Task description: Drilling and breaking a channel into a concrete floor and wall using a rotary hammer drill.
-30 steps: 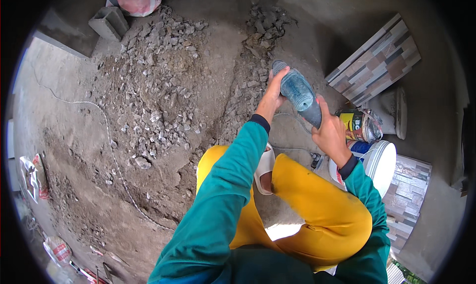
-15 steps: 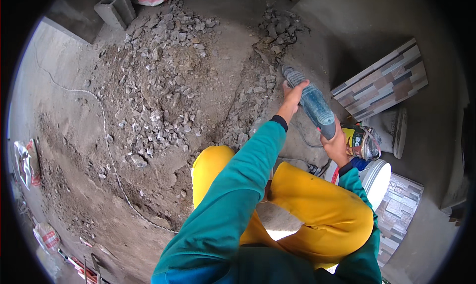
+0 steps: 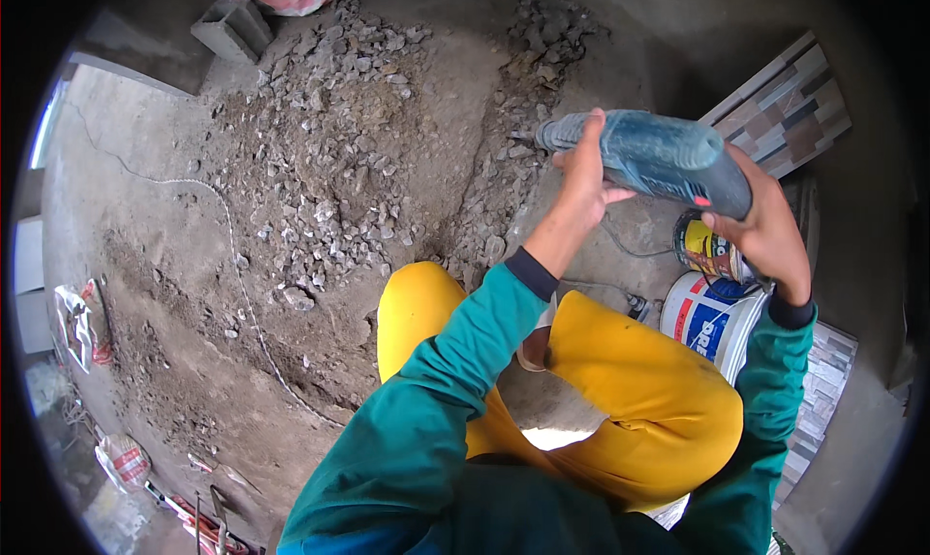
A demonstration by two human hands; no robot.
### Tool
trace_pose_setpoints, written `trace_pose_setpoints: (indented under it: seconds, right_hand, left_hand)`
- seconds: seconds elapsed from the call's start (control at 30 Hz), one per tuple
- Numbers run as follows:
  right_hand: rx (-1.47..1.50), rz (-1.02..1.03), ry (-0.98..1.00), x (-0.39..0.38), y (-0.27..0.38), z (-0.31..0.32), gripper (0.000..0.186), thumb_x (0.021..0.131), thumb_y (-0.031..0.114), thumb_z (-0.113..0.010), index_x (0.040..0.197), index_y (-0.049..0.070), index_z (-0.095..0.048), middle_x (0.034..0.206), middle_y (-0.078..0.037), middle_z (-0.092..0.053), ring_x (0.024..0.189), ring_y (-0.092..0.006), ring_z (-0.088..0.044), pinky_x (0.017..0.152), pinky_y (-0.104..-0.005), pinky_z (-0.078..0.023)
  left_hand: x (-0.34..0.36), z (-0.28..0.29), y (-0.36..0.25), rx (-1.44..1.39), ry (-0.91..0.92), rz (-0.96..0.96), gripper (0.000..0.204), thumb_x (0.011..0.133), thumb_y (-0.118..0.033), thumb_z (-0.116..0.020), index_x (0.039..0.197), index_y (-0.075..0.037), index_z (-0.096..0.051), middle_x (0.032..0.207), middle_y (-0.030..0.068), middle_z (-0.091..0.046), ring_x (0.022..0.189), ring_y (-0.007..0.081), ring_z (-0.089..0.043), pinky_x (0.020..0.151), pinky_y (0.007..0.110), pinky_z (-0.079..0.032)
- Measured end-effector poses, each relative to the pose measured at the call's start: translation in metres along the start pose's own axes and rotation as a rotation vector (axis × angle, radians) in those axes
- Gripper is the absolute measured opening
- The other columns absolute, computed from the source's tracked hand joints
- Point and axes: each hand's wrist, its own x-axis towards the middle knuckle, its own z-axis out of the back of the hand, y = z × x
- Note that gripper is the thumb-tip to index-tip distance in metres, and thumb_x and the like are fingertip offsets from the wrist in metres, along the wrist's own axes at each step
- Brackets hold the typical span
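Observation:
Both my hands grip a dusty blue-grey rotary hammer drill (image 3: 668, 146) held sideways above the broken ground. My left hand (image 3: 584, 172) wraps around its front part, near the nose end that points left. At the rear, my right hand (image 3: 770, 221) is closed around the dark handle. The tip of the tool is beside loose rubble (image 3: 513, 182); whether it touches cannot be made out. Below the drill a thin cable (image 3: 635, 252) runs across the floor.
A white bucket (image 3: 712, 318) and a small paint can (image 3: 705, 245) stand by my right forearm. Patterned tile panels (image 3: 790, 105) lean at the right. Broken stones (image 3: 329, 231) and a twisted cord (image 3: 232, 255) lie left; a concrete block (image 3: 232, 30) is farther back.
The drill has swung from a diagonal to a nearly level position and looks larger. My right hand has moved right and farther away, uncovering more of the white bucket.

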Motion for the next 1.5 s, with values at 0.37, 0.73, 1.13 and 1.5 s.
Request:
trace_pose_setpoints:
  seconds: [0.37,0.73,1.13,1.5]
  right_hand:
    - [-0.548,0.069,0.277,0.021,0.069,-0.095,0.070,0.061,0.000,-0.066,0.128,0.006,-0.049,0.078,-0.022,-0.066,0.074,-0.0406,-0.065,0.065,-0.0507,-0.052]
    - [-0.317,0.061,0.237,-0.028,0.068,-0.044,0.070,0.058,-0.003,-0.057,0.128,0.004,-0.053,0.096,-0.026,-0.064,0.087,-0.0434,-0.061,0.081,-0.0429,-0.051]
    - [-0.209,0.122,0.282,0.064,0.084,-0.013,0.066,0.058,-0.001,-0.077,0.121,-0.002,-0.057,0.111,-0.022,-0.065,0.103,-0.0357,-0.062,0.093,-0.0359,-0.046]
    - [-0.479,0.194,0.320,0.107,0.126,-0.107,0.050,0.061,0.003,-0.060,0.111,0.002,-0.061,0.094,-0.026,-0.065,0.096,-0.0430,-0.060,0.082,-0.0462,-0.050]
  left_hand:
    - [0.015,0.113,0.011,-0.471,0.202,-0.233,0.061,0.086,-0.056,-0.050,0.124,-0.008,-0.053,0.118,0.0167,-0.059,0.108,0.0354,-0.058,0.101,0.052,-0.040]
    - [-0.024,0.055,0.023,-0.555,0.022,-0.012,0.059,0.085,-0.056,-0.049,0.115,-0.006,-0.058,0.113,0.0176,-0.063,0.107,0.0351,-0.059,0.099,0.055,-0.040]
    - [-0.024,0.066,-0.028,-0.436,-0.058,-0.024,0.074,0.082,-0.061,-0.059,0.135,-0.011,-0.042,0.133,0.0157,-0.040,0.124,0.0332,-0.039,0.101,0.059,-0.038]
    - [-0.007,0.149,-0.049,-0.592,0.100,-0.143,0.062,0.084,-0.056,-0.046,0.131,-0.015,-0.051,0.144,0.0152,-0.038,0.130,0.0357,-0.040,0.107,0.056,-0.033]
